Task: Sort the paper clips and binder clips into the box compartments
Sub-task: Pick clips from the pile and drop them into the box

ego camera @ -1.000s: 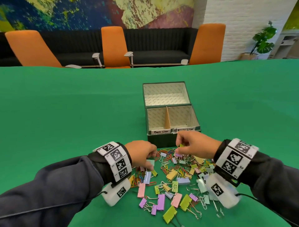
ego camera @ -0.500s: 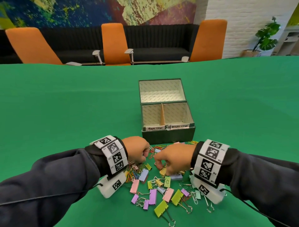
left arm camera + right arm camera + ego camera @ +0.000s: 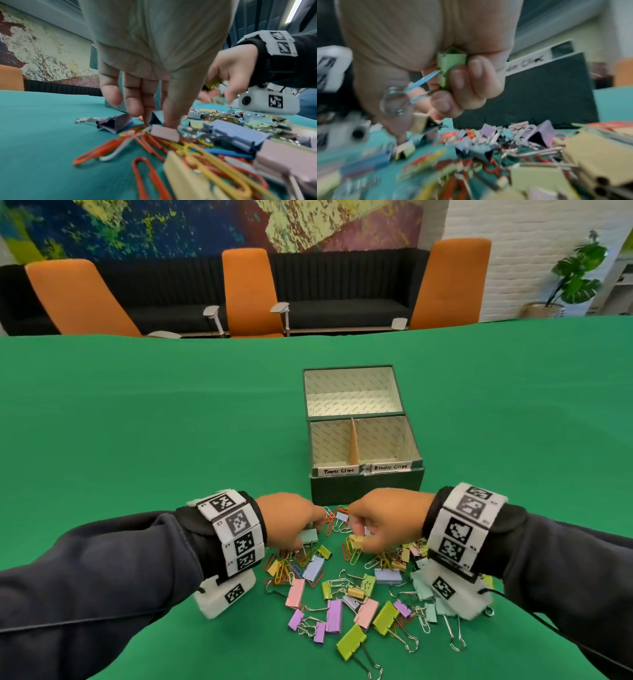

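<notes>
A dark green box [image 3: 366,484] stands open ahead, its two compartments labelled Paper Clips and Binder Clips, both bare inside as far as I see. In front of it lies a pile of coloured binder clips and paper clips [image 3: 342,587]. My left hand [image 3: 308,534] reaches down at the pile's far left and pinches a teal binder clip [image 3: 155,118] between thumb and fingers [image 3: 132,106]. My right hand [image 3: 359,537] grips a green binder clip [image 3: 452,66] in its curled fingers, while its thumb and forefinger touch a yellow binder clip [image 3: 356,541].
The green table [image 3: 154,440] stretches wide to the left, right and behind the box. The box's lid [image 3: 352,392] lies open on the far side. Orange chairs [image 3: 250,292] and a black sofa stand beyond the table's far edge.
My right hand came down from the box's front edge into the pile, still holding the green clip, and now touches a yellow clip. My left hand stayed low at the pile's far left.
</notes>
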Motion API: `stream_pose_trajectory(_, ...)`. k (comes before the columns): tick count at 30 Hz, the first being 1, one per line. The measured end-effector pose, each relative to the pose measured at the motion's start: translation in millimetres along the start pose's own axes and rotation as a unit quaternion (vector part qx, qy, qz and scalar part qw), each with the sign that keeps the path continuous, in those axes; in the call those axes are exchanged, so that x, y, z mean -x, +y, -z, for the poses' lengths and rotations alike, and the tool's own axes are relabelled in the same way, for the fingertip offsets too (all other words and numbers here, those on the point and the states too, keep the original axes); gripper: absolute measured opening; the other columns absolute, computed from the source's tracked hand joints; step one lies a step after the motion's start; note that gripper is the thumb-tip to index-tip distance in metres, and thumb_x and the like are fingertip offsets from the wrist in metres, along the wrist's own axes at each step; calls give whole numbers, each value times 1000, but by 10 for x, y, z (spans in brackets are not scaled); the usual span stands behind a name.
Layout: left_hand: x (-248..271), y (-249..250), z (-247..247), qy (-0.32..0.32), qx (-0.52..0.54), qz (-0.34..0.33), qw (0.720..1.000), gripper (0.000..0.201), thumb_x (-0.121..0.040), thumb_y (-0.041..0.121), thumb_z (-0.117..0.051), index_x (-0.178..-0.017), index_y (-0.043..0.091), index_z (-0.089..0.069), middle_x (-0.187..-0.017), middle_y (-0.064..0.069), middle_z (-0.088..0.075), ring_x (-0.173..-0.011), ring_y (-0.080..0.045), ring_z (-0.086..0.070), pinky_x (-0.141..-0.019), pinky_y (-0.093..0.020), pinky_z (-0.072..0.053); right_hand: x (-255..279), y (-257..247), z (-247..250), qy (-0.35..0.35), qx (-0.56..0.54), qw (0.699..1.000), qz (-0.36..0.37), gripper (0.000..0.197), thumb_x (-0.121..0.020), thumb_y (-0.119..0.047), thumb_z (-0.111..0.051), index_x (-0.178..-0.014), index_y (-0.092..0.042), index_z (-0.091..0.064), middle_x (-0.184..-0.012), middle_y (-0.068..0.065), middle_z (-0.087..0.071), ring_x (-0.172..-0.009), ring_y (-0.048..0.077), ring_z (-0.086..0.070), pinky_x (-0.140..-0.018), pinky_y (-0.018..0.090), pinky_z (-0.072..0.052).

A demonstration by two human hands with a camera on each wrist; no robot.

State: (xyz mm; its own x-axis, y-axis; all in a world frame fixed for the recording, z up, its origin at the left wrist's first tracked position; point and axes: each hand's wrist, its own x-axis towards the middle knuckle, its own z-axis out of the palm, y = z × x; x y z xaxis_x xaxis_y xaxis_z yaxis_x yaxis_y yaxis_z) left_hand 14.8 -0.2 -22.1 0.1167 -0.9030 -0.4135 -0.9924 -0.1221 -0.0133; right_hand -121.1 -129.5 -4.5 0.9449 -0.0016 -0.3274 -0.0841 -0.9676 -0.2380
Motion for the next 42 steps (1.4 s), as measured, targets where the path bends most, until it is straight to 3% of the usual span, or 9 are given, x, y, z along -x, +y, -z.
stream_pose_trajectory(3, -16, 31, -33, 6, 1, 10, 1000, 36, -81, 16, -57, -116, 16, -47, -106, -9, -60, -94, -28, -57, -75, -37, -47, 174, 158, 85, 17, -221, 975, -18, 9, -85, -24, -62, -81, -22, -54, -68, -9, -51, -55, 5, -42, -54, 15, -36)
stream_pose_trajectory(7, -11, -7, 17, 39, 77, 12, 996, 31, -83, 12, -52, -113, 17, -46, -86, -3, -57, -76, -22, -52, -64, -31, -42, 394, 357, 3, 52, -480, 875, -38, 16, -76, -26, -63, -73, -18, -49, -60, -6, -44, -47, 7, -35, -47, 19, -30)
stream_pose_trajectory(10, 2, -76, 70, 90, 164, 4, 982, 16, -85, 12, -53, -96, 23, -49, -74, 13, -47, -69, -10, -47, -60, -19, -37, 476, 453, -93, 69, -531, 843, -49, 24, -64, -37, -62, -70, -19, -48, -56, -9, -45, -44, 6, -35, -43, 16, -30)
stream_pose_trajectory(13, 33, -127, 106, 119, 271, 11, 955, 23, -86, 11, -56, -80, 29, -43, -73, 12, -47, -63, -2, -45, -61, -12, -40, 519, 470, -131, 71, -515, 852, -61, 15, -77, -28, -58, -70, -19, -48, -52, -12, -46, -42, 3, -35, -44, 15, -31)
stream_pose_trajectory(19, 109, 19, 167, 148, 631, -9, 762, 16, -90, -4, -49, -82, 9, -43, -86, -8, -64, -67, -11, -64, -55, -19, -53, 514, 436, 60, 90, -466, 877, -68, 17, -87, -11, -56, -73, -18, -50, -62, -7, -48, -43, 3, -34, -43, 15, -31)
stream_pose_trajectory(28, -74, 494, 72, 125, 750, 59, 647, 28, -95, -2, -34, -110, 12, -54, -80, -10, -60, -52, -15, -64, -46, -19, -51, 336, 281, 71, 89, -658, 745, -63, 21, -91, -10, -50, -70, -14, -48, -62, 2, -35, -42, 6, -37, -38, 15, -30)
stream_pose_trajectory(32, -122, 692, 1, 105, 831, 90, 538, 31, -100, 23, -32, -106, 4, -56, -84, -12, -59, -62, -23, -63, -52, -26, -55, 240, 188, -29, 98, -592, 794, -97, 20, -75, -19, -68, -66, -13, -51, -63, 4, -47, -42, 8, -37, -40, 18, -38)
stream_pose_trajectory(37, -151, 658, -22, 55, 847, 88, 521, 57, -95, 54, -20, -109, 10, -53, -96, -14, -57, -73, -23, -60, -62, -33, -54, 216, 128, 66, 117, -532, 834, -86, 19, -84, -7, -61, -68, -13, -53, -56, -1, -56, -38, 8, -48, -46, 20, -46)
stream_pose_trajectory(42, -174, 674, -13, 31, 877, 65, 474, 57, -96, 52, -21, -118, 11, -53, -95, -13, -66, -77, -28, -67, -65, -35, -58, 194, 35, 158, 113, -407, 902, -85, 11, -81, -6, -67, -79, -12, -57, -68, 2, -58, -50, 7, -54, -53, 18, -50)
